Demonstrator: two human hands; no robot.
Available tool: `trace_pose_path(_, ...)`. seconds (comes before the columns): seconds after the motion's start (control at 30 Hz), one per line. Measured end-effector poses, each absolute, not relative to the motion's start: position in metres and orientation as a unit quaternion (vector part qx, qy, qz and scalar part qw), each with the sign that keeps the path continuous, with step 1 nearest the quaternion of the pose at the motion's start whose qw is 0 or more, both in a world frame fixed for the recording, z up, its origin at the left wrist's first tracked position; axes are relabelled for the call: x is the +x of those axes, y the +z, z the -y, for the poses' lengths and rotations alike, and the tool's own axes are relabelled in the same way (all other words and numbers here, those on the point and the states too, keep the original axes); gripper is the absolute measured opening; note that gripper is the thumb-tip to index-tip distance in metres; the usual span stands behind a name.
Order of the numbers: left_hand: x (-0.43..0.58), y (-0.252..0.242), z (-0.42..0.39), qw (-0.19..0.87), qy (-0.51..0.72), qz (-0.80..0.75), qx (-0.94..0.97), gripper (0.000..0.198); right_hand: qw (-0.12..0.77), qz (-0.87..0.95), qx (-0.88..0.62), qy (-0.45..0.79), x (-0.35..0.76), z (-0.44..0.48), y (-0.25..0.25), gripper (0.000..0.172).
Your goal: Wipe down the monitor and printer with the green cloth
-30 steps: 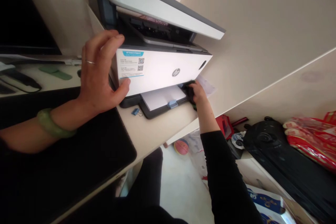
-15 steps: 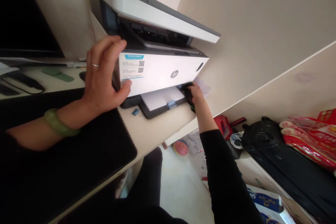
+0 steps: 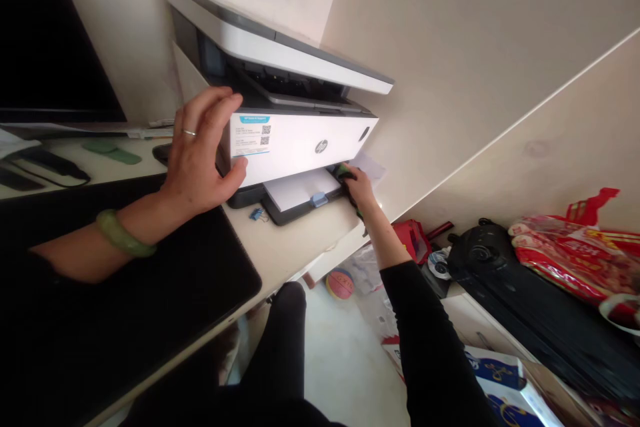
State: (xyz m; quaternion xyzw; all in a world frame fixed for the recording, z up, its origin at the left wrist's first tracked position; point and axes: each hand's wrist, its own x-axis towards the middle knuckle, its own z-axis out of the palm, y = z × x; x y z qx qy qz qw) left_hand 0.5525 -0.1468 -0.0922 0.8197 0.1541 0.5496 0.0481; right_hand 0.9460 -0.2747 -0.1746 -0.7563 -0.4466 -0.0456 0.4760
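Note:
A white HP printer (image 3: pixel 295 140) stands on the desk with its upper lid section (image 3: pixel 300 53) raised, showing a dark interior. My left hand (image 3: pixel 200 153) clasps its front left corner, fingers over the top edge and thumb against the front face beside a label. Below the front, the paper tray (image 3: pixel 287 217) sticks out with white paper (image 3: pixel 300 189) in it and a blue paper guide (image 3: pixel 319 199) at its edge. At the tray's right side, my right hand (image 3: pixel 361 188) is closed on a black-and-green item (image 3: pixel 344 171), mostly hidden and possibly a cloth.
A blue binder clip (image 3: pixel 259 214) lies left of the tray. The black desk mat (image 3: pixel 150 307) spreads at the left, below a dark screen (image 3: pixel 50 47). Right of the desk are a small basketball (image 3: pixel 340 283), a black suitcase (image 3: pixel 525 300) and red packages (image 3: pixel 565 253).
The view has shifted, so the printer appears lower and farther left. My left hand keeps its place on the corner. More green shows by my right hand, which stays beside the tray.

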Motion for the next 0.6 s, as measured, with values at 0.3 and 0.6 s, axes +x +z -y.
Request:
trace_pose_path(0.3,0.552,-0.094,0.145,0.029,0.559,-0.134,0.818,0.09,0.599,0.273,-0.738,-0.148,0.946,0.248,-0.154,0.032)
trace_pose_path(0.6,0.556,-0.097,0.139,-0.021,0.575,-0.106,0.811,0.097,0.602,0.258,-0.739,-0.159,0.939,0.23,-0.159,0.028)
